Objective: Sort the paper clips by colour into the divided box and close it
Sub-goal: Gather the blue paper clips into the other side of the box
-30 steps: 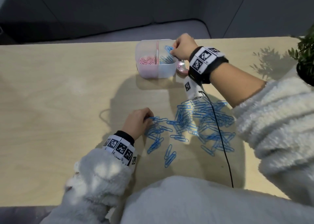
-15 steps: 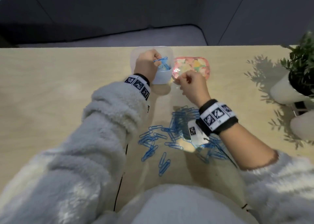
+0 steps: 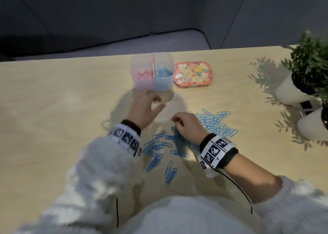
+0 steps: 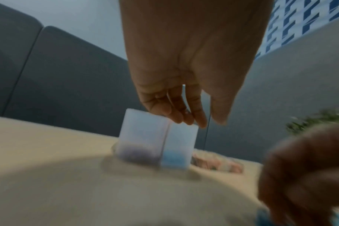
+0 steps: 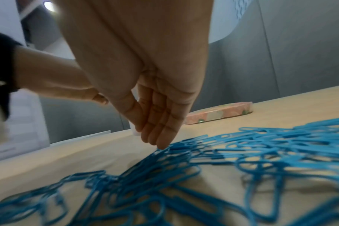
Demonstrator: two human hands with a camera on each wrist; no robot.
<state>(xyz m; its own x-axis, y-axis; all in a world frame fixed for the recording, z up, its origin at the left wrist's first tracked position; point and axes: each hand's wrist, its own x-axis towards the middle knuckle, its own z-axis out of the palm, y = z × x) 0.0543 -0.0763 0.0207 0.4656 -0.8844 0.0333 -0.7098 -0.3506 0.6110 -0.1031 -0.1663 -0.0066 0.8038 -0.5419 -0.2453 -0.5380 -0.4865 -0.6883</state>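
Currently, the divided box (image 3: 152, 72) is seen open near the bench's far edge, pink clips (image 3: 144, 74) and blue clips (image 3: 164, 72) in separate compartments. Loose blue paper clips (image 3: 215, 122) are touched by the right hand (image 3: 189, 127), fingers straight, nothing held. The left hand (image 3: 144, 108) is held relaxed, empty.

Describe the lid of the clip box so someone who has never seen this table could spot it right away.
Start at the far edge of the wooden table, where the translucent divided box holds pink and blue clips. The lid lies flat immediately to the box's right. It is the only patterned item: a low, rounded rectangle with a pink rim and a pastel floral print.
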